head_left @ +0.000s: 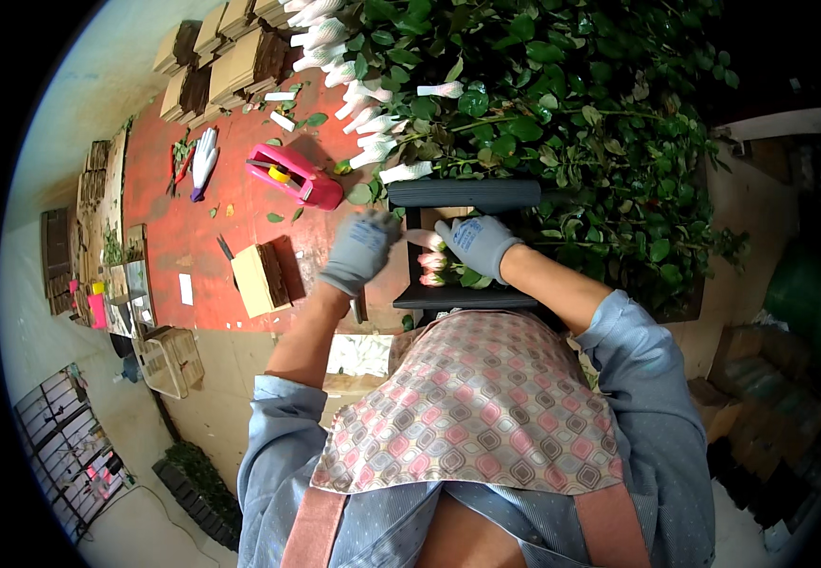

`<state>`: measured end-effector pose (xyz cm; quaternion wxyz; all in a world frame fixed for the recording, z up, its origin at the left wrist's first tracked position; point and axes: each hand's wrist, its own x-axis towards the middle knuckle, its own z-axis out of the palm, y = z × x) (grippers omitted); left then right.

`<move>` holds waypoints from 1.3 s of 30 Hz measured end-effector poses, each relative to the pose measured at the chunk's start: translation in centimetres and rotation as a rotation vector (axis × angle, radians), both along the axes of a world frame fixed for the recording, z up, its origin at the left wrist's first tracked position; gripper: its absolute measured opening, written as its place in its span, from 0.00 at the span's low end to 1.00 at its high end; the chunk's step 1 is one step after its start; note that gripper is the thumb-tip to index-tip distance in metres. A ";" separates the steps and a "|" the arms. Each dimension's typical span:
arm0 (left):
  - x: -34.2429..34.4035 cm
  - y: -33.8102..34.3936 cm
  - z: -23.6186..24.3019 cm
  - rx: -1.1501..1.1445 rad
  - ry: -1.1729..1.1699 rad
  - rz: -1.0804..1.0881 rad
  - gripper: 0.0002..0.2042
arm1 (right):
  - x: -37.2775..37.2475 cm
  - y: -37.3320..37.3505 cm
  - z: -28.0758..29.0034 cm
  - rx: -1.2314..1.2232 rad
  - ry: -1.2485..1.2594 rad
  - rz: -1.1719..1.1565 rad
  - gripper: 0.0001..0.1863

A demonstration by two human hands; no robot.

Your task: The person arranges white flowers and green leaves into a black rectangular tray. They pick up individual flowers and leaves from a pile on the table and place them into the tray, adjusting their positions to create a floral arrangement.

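My left hand [363, 248], in a grey glove, is over the table left of a black padded stand [464, 194]. Its fingers curl toward the stand but are smeared, so any hold cannot be made out. My right hand [477, 246], gloved the same way, is inside the stand, fingers bent around a pale pink rose [427, 239] whose head points left. Pink roses [431, 269] lie just below it, heads also to the left, with some green leaves beside them. The stems are mostly hidden under my right hand and wrist.
Leafy rose stems [562, 123] are heaped at the far right, several heads in white mesh sleeves [373, 147]. On the red table [240, 222] are a pink tape dispenser [295, 177], a cardboard stack [261, 281], a white-and-purple glove [204, 161] and red-handled shears [181, 170]. Folded cardboard [240, 66] stands behind.
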<state>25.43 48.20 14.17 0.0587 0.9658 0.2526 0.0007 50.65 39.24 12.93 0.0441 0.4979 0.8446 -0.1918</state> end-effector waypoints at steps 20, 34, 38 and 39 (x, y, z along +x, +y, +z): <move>3.1 -8.1 6.1 -0.472 0.017 0.047 0.34 | -1.2 0.2 3.1 -0.177 -0.154 -0.062 0.28; 3.1 -8.3 4.9 -0.552 0.079 0.083 0.33 | 9.9 12.3 9.5 0.323 -0.146 -0.410 0.24; 2.6 -8.7 4.8 -0.520 0.044 0.118 0.33 | 8.0 12.5 9.5 0.094 -0.497 -0.308 0.24; 2.4 -8.7 4.5 -0.518 0.043 0.113 0.32 | 7.9 12.5 9.7 0.087 -0.550 -0.308 0.23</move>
